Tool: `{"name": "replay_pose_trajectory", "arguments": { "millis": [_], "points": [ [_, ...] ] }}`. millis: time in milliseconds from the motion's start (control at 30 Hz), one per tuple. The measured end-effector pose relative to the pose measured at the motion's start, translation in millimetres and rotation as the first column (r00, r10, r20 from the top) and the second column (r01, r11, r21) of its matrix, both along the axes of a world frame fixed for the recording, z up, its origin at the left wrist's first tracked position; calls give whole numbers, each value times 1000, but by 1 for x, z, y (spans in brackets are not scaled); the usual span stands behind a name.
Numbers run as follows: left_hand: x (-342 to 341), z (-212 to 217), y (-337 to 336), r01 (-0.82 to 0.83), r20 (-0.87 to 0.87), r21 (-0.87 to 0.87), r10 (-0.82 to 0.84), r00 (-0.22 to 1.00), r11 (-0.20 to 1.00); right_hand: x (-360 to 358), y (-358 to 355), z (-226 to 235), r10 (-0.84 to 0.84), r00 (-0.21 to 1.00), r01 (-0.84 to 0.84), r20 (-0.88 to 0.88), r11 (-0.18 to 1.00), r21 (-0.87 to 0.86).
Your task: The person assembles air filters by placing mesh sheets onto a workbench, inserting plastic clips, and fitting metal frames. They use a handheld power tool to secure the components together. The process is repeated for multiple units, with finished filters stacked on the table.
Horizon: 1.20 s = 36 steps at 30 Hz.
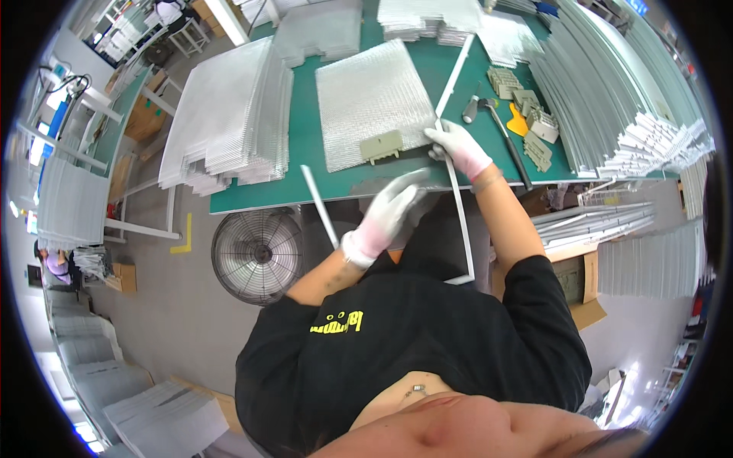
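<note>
Right hand: gloved right hand (458, 147) sat at the mesh panel's (372, 101) right edge, fingers (440, 136) curled round a thin white frame strip (459, 200) there.
Left hand: gloved left hand (388, 211) hovered over the bench (301, 149) front edge, fingers spread, holding nothing; motion-blurred.
Strip: ran from the panel corner down past the bench edge toward the body.
Hard to see: exact grip under the glove couldn't be told.
Around: grey clip (381, 145) on the panel's near edge, hammer (500, 126) right of the hand, loose white bar (320, 206), mesh stack (229, 114) left, fan (257, 256) below.
</note>
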State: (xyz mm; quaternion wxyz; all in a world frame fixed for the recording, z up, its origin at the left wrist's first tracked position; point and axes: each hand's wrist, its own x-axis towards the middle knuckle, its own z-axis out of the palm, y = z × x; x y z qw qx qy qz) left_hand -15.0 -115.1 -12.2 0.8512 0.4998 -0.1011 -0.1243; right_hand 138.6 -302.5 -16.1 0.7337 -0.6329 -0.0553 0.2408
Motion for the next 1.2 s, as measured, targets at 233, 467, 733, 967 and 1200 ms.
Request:
{"name": "replay_pose_trajectory", "arguments": {
  "millis": [233,467,733,967,1200],
  "points": [
    [39,-14,154,-374,83,307,366,927,875,-17,-1,9,30,997,-12,-68,968,251],
    [29,30,131,-283,94,156,271,958,946,-46,-14,28,-85,991,61,103,975,215],
    [0,53,93,-600,297,296,525,798,743,-91,-31,61,-174,945,102,277,961,258],
    [-62,74,98,-667,277,91,625,730,739,-124,-34,85,-221,906,170,362,971,168],
    [-67,111,104,-831,472,-18,737,483,556,-122,4,137,-277,752,96,598,943,317]
  ]
}}
